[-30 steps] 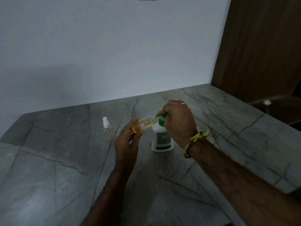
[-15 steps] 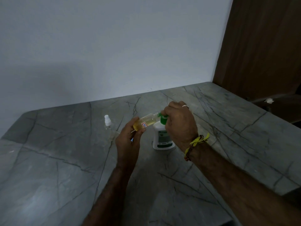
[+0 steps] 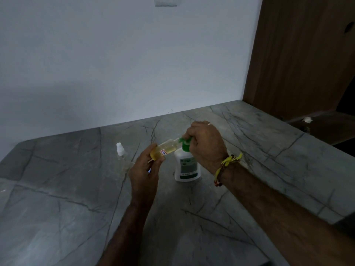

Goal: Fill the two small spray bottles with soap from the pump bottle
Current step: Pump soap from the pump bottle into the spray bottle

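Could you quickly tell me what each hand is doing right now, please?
Left hand: holds the small spray bottle, tilted toward the pump spout.
Right hand: curled over the pump bottle head.

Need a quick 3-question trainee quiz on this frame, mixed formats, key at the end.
1. True or false: the pump bottle lies on its side on the stone counter.
2. Which hand holds the tilted spray bottle of yellow liquid? A) left hand B) right hand C) neither
3. Fill in: the second spray bottle, with a white cap, stands to the ____ of the left hand.

Key
1. False: it stands upright, and the right hand grips its green pump head.
2. A
3. left
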